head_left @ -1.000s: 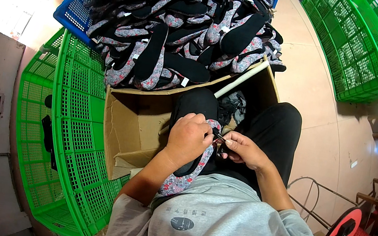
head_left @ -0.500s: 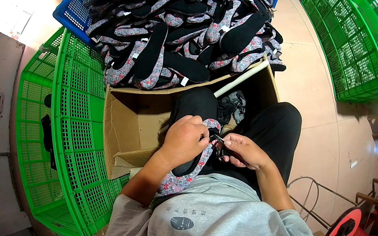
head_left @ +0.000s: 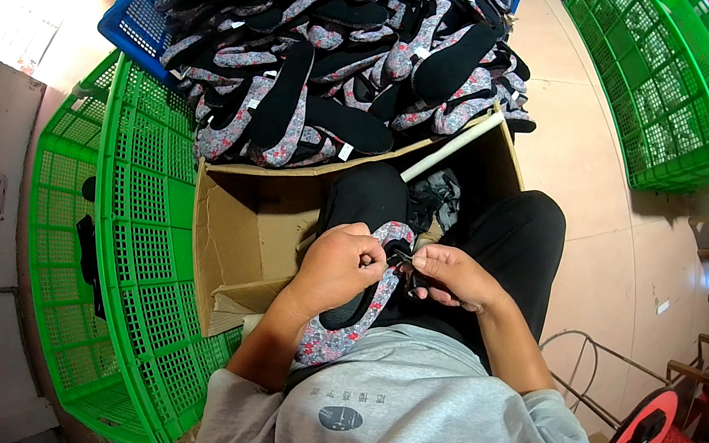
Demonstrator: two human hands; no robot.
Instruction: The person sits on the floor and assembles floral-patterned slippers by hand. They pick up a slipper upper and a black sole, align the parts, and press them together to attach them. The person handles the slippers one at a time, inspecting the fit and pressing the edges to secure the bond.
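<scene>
Left hand has its fingers curled tight around a floral shoe insole lying over the lap, while the right hand pinches a small black piece right at the insole's top end. Just past the knees there's an open cardboard box, flanked by a green crate, and further out a blue crate heaped with more insoles.

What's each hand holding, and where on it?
Left hand grips a floral shoe upper near its top end. Right hand pinches a small dark part at that same end; what it is can't be told.
</scene>
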